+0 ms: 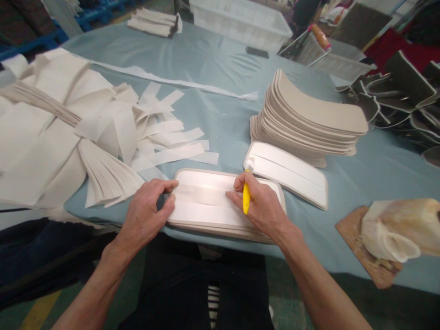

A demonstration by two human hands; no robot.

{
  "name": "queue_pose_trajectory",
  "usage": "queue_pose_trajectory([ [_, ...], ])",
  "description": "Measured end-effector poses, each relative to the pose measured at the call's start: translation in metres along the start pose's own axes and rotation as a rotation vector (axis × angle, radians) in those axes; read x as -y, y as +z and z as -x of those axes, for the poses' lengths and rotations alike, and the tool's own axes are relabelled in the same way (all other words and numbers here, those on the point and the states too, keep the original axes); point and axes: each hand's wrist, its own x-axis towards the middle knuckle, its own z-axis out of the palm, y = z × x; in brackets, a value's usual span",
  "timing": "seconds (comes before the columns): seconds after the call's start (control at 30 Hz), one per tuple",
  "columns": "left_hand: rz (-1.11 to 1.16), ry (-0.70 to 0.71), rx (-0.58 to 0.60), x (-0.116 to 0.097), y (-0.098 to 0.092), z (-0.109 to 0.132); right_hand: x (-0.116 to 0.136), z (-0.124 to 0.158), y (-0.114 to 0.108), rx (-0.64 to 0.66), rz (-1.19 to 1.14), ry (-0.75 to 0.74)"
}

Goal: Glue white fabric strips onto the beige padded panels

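A pale oblong panel (206, 216) with rounded corners and a beige rim lies on a short stack at the table's front edge. Along its middle runs a whitish strip (202, 195). My left hand (147, 206) has thumb and index finger at the strip's left end, over the panel's edge. A brush (246, 197) with a yellow handle is gripped in my right hand (263, 201), its whitened bristles pointing away from me. The fingertips of that hand also touch the strip's right end. Just beyond, a second white-faced panel (288, 172) lies at a slant.
Loose pale strips (182, 142) and larger bundles (41, 137) cover the table's left. Curved beige panels (309, 110) are piled at back right. A crusted container (395, 229) lies on a brown board (354, 229) at right. White crates (240, 20) stand behind.
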Motion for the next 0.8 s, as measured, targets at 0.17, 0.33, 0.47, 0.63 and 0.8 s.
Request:
queue_pose_trajectory([
  [0.17,-0.01,0.01,-0.003,0.003,0.001,0.002,0.0,0.001,-0.001,-0.022,0.008,-0.024],
  [0.33,0.002,0.007,-0.023,0.005,0.003,0.002,-0.002,0.003,-0.011,-0.044,-0.027,-0.045],
  [0.47,-0.014,0.001,-0.021,0.004,0.001,0.0,-0.006,0.008,-0.026,-0.054,-0.019,-0.049],
  [0.63,-0.052,-0.034,-0.007,0.006,-0.001,-0.003,-0.018,0.018,-0.05,-0.108,0.038,-0.039],
  [0.8,-0.097,0.005,-0.038,0.02,0.005,-0.002,-0.037,0.028,-0.07,-0.149,0.033,0.011],
])
